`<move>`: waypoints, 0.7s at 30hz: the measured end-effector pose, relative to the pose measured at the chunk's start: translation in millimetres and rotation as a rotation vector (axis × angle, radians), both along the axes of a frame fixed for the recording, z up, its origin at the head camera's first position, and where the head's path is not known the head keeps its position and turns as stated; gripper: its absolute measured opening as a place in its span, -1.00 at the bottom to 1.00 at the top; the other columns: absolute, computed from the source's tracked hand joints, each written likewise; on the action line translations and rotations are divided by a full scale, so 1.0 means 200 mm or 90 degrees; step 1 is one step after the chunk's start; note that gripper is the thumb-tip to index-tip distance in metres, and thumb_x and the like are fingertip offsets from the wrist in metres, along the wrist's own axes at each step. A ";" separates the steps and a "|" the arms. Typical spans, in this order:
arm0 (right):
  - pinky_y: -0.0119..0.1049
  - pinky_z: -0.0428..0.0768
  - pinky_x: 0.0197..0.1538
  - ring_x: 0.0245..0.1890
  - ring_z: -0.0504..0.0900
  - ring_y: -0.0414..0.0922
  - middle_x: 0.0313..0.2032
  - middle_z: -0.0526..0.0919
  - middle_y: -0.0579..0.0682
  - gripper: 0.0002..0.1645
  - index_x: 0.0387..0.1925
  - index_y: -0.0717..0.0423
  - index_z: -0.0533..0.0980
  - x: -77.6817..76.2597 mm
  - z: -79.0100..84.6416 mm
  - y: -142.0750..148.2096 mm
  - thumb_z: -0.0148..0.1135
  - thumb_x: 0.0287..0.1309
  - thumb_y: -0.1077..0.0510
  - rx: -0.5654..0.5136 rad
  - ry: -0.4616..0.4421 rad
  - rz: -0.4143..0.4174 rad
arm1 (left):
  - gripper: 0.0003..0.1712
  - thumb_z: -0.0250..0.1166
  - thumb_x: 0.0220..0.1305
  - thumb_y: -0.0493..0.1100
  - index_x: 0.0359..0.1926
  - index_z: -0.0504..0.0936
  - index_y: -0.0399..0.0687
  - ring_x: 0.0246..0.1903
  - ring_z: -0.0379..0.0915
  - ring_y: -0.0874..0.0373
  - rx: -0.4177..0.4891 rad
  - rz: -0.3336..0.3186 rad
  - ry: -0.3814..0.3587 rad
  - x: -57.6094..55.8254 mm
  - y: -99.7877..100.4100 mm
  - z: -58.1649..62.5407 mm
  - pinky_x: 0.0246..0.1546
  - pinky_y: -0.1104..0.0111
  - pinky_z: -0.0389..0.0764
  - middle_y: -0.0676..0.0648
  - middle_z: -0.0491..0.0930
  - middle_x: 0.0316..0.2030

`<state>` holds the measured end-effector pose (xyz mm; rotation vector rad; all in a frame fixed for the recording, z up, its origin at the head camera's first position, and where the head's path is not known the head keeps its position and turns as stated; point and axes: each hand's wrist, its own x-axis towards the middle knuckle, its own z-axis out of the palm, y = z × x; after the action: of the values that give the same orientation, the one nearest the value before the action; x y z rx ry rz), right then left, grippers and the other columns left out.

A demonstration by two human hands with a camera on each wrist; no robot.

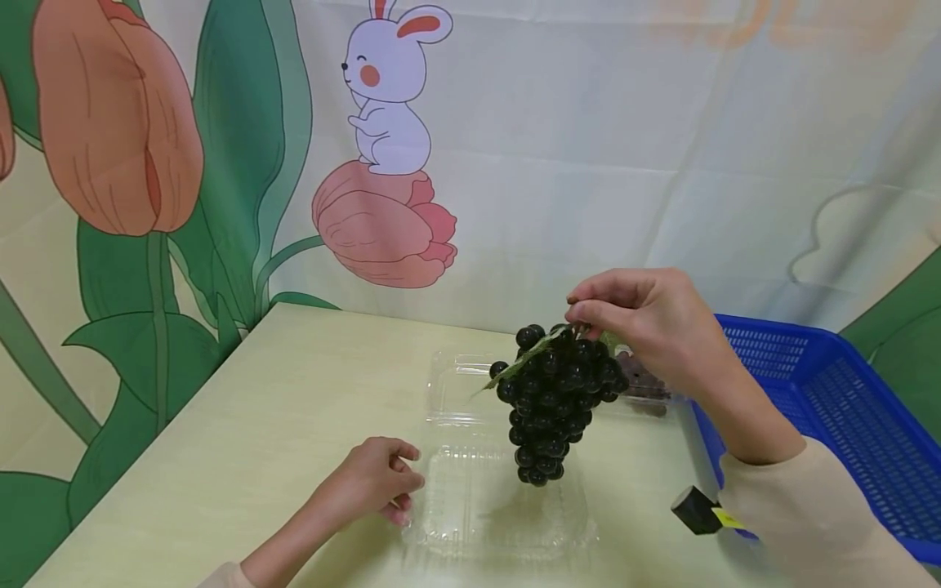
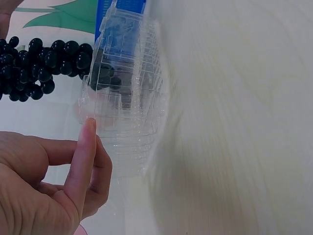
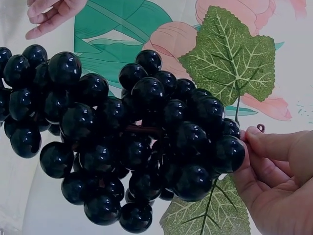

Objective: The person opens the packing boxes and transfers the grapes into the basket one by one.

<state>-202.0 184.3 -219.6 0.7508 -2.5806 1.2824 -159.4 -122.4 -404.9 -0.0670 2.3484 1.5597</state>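
Note:
My right hand [image 1: 647, 322] pinches the stem of a bunch of black grapes [image 1: 551, 400]. The bunch hangs with its tip down over a clear plastic clamshell box [image 1: 507, 506]. Green veined leaves [image 3: 230, 58] grow from the stem beside the fingers, as the right wrist view shows. The box lies opened on the table, its lid [image 1: 456, 392] folded back behind it. My left hand [image 1: 371, 482] is at the left edge of the box, fingers loosely bent and nothing held. Whether a fingertip touches the plastic, I cannot tell.
To the right stands a blue perforated basket [image 1: 801, 359]. A black object with a yellow label [image 1: 697, 510] lies in front of it, partly behind the right sleeve. Dark reddish fruit in clear plastic [image 1: 647, 388] sits behind the grapes. A printed curtain [image 1: 559, 163] hangs behind the table.

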 end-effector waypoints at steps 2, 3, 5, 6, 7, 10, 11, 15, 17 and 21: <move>-0.33 0.50 -0.51 -0.32 0.72 -0.10 -0.27 0.79 0.03 -0.86 -0.13 0.16 0.74 0.00 0.01 0.00 0.35 0.37 0.20 -0.006 0.000 -0.008 | -0.51 0.33 0.28 -0.45 0.21 0.49 -0.54 -0.58 0.57 0.09 0.003 -0.002 0.000 0.00 0.00 0.00 -0.52 0.25 0.73 -0.19 0.56 -0.36; -0.35 0.55 -0.46 -0.32 0.72 -0.11 -0.27 0.80 0.03 -0.85 -0.13 0.17 0.74 0.00 0.02 0.00 0.36 0.37 0.19 -0.009 0.002 -0.012 | -0.51 0.33 0.28 -0.45 0.21 0.49 -0.54 -0.58 0.57 0.09 0.005 -0.002 0.000 0.00 0.00 0.00 -0.52 0.25 0.73 -0.19 0.56 -0.36; -0.37 0.64 -0.33 -0.33 0.72 -0.12 -0.26 0.80 0.05 -0.85 -0.13 0.19 0.74 0.00 0.04 0.01 0.36 0.36 0.20 -0.018 0.008 -0.016 | -0.51 0.33 0.28 -0.45 0.21 0.49 -0.54 -0.57 0.57 0.08 0.007 -0.003 0.002 0.00 0.00 0.00 -0.52 0.25 0.73 -0.19 0.56 -0.36; -0.38 0.64 -0.33 -0.33 0.72 -0.12 -0.27 0.80 0.05 -0.85 -0.13 0.19 0.74 0.01 0.05 0.01 0.36 0.36 0.20 -0.023 0.010 -0.019 | -0.51 0.33 0.28 -0.45 0.21 0.49 -0.54 -0.57 0.57 0.09 0.008 -0.004 0.002 0.00 0.00 0.00 -0.52 0.25 0.73 -0.19 0.56 -0.36; -0.39 0.67 -0.28 -0.34 0.72 -0.13 -0.27 0.80 0.06 -0.84 -0.13 0.20 0.74 0.01 0.06 0.01 0.36 0.36 0.20 -0.027 0.014 -0.021 | -0.51 0.33 0.28 -0.45 0.21 0.49 -0.54 -0.57 0.57 0.08 0.008 -0.003 0.002 0.00 0.00 0.00 -0.52 0.25 0.73 -0.18 0.56 -0.36; -0.39 0.69 -0.25 -0.36 0.72 -0.13 -0.29 0.79 0.05 -0.84 -0.13 0.22 0.74 0.01 0.08 0.02 0.36 0.36 0.20 -0.042 0.021 -0.030 | -0.50 0.33 0.28 -0.46 0.22 0.49 -0.54 -0.58 0.57 0.09 0.007 -0.003 0.004 0.00 0.00 0.00 -0.52 0.24 0.73 -0.19 0.56 -0.36; -0.39 0.69 -0.25 -0.36 0.72 -0.14 -0.30 0.79 0.04 -0.83 -0.13 0.23 0.73 0.01 0.09 0.03 0.36 0.36 0.20 -0.047 0.022 -0.035 | -0.50 0.33 0.28 -0.46 0.22 0.49 -0.54 -0.58 0.57 0.09 0.005 -0.003 0.003 0.00 0.00 0.00 -0.52 0.24 0.73 -0.19 0.56 -0.36; -0.40 0.68 -0.25 -0.36 0.72 -0.15 -0.32 0.79 -0.03 -0.82 -0.12 0.26 0.72 0.01 0.10 0.04 0.37 0.35 0.20 -0.064 0.020 -0.052 | -0.50 0.33 0.28 -0.46 0.22 0.49 -0.53 -0.59 0.57 0.09 0.001 0.000 0.000 0.00 -0.01 0.00 -0.52 0.25 0.73 -0.19 0.57 -0.35; -0.41 0.68 -0.25 -0.35 0.73 -0.16 -0.32 0.80 -0.06 -0.81 -0.12 0.26 0.72 0.00 0.11 0.05 0.38 0.35 0.20 -0.071 0.018 -0.061 | -0.50 0.33 0.28 -0.46 0.22 0.49 -0.52 -0.60 0.57 0.09 0.001 0.001 -0.001 0.00 -0.01 0.00 -0.52 0.25 0.73 -0.19 0.57 -0.35; -0.44 0.67 -0.23 -0.34 0.74 -0.19 -0.31 0.80 -0.12 -0.79 -0.10 0.26 0.71 0.00 0.11 0.07 0.39 0.34 0.19 -0.070 0.020 -0.088 | -0.50 0.32 0.28 -0.46 0.23 0.49 -0.53 -0.60 0.57 0.10 0.004 -0.001 -0.001 0.00 -0.01 0.00 -0.52 0.25 0.73 -0.20 0.57 -0.35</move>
<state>-201.1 199.1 -196.6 0.5575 -2.4655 1.3457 -158.6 -124.0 -405.1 -0.0658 2.3418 1.5649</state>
